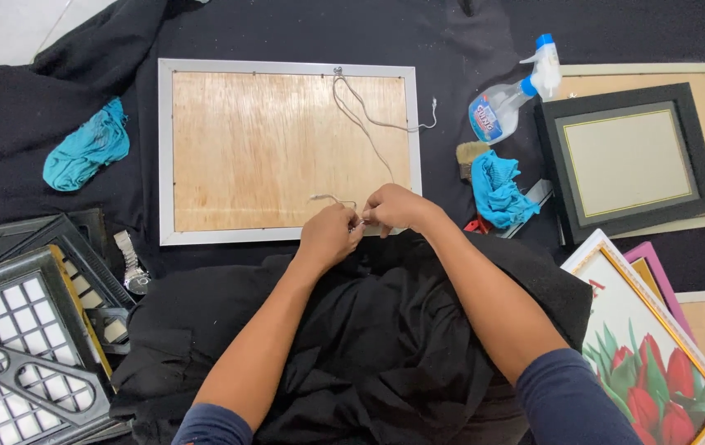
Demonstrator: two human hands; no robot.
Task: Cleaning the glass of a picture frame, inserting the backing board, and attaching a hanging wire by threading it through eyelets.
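Note:
A silver picture frame [165, 148] lies face down on black cloth, its plywood back [270, 148] showing. A thin hanging wire [369, 124] runs from the top edge down to the bottom edge. My left hand [328, 235] and my right hand [394, 208] meet at the frame's bottom edge, both pinching the wire's lower end between their fingertips. What sits under the fingers is hidden.
A spray bottle [501, 103], a small brush [470, 155] and a teal rag [497, 189] lie right of the frame, then a black frame [625, 156]. Another teal rag [87, 147] lies left, with a wristwatch [131, 264] and black grid frames [14, 330]. A tulip picture [649, 363] sits lower right.

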